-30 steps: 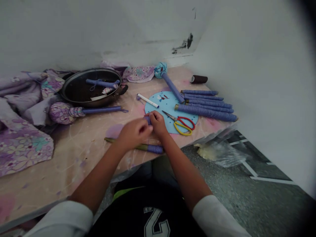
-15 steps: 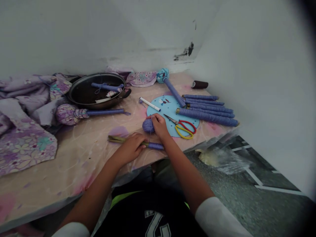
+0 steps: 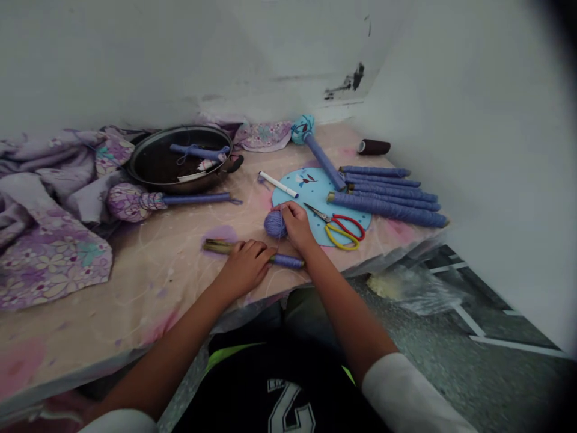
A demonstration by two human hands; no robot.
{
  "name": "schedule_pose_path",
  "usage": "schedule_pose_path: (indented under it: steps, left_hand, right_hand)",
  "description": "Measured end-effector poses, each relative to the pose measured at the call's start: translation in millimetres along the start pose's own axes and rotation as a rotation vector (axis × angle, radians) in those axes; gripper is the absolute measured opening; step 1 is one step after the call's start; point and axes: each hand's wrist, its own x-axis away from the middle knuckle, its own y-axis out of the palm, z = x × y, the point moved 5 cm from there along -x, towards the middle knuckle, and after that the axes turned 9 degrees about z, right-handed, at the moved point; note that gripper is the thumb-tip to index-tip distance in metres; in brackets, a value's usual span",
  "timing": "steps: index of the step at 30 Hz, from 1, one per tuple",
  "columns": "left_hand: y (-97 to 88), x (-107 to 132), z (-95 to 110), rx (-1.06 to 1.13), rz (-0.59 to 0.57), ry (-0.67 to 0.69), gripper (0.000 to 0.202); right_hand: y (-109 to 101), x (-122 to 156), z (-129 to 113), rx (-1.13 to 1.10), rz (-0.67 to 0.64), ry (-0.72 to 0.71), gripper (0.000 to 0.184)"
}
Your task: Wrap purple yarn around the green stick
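Observation:
My left hand (image 3: 247, 264) lies over a brown stick (image 3: 216, 246), its fingers laid across the middle and the thumb mostly hidden. The stick's left end is bare and looks split, while its right part is wrapped in blue-purple yarn (image 3: 288, 261). My right hand (image 3: 297, 224) is closed at the side of a ball of blue-purple yarn (image 3: 274, 224), just above the stick. A strand runs from the ball down to the stick near my left fingertips. Beside my right hand, scissors (image 3: 338, 227) with red and yellow handles lie partly spread on a blue round mat (image 3: 315, 180).
Several yarn-wrapped sticks (image 3: 387, 207) lie at the right, near a dark thread spool (image 3: 374, 147). A blue-headed mallet (image 3: 323, 159) and a white marker (image 3: 278, 184) touch the mat. Further left are a black pan (image 3: 148, 171), a floral-headed mallet (image 3: 128, 202) and floral cloth (image 3: 54, 258).
My left hand's fingers have moved forward over the stick, from gripping around it to lying across it. My right hand stays at the yarn ball. The whole view has shifted slightly.

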Motion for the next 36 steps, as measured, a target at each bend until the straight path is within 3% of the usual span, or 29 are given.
schedule_pose_path:
  steps: [3,5,8,10,13,18,20,25,29,36]
  left_hand:
    - [-14.3,-1.0,3.0,0.065,-0.046,-0.019,0.033]
    - [-32.9,-5.5,1.2,0.168,-0.03,-0.113,0.032]
    - [-66.8,-22.5,-3.5,0.258,0.059,-0.186,0.029]
    - [-85.6,-39.7,-6.7,0.326,0.11,-0.138,0.027]
    - [-101.6,-64.2,-21.5,0.407,0.177,-0.16,0.028]
    - [-95.5,-85.8,-51.3,0.694,0.162,-0.421,0.037]
    - [-91.9,-91.8,-57.4,0.736,0.156,-0.455,0.037]
    - [-94.4,-107.1,-65.7,0.739,0.217,-0.395,0.036]
    - [-93.7,-111.9,-62.4,0.706,0.104,-0.291,0.023]
    - [-87.2,-106.6,-55.4,0.689,-0.066,-0.223,0.028]
  right_hand:
    - [1.8,1.1,-1.7,0.006,-0.026,-0.009,0.023]
    - [2.9,1.8,-2.6,0.016,-0.041,-0.018,0.023]
    - [3.5,3.0,-3.7,0.021,-0.052,-0.018,0.022]
    - [2.6,3.4,-5.2,0.037,-0.036,-0.022,0.021]
    - [1.5,3.4,-8.1,0.076,-0.013,-0.035,0.023]
    - [3.8,3.4,-8.5,0.083,-0.049,-0.024,0.024]
    - [4.1,3.2,-8.0,0.071,-0.049,-0.023,0.024]
    - [4.3,3.2,-9.5,0.071,-0.028,-0.014,0.024]
    - [4.5,4.1,-11.7,0.085,-0.029,-0.005,0.025]
    - [4.3,3.4,-10.4,0.086,-0.039,0.0,0.025]
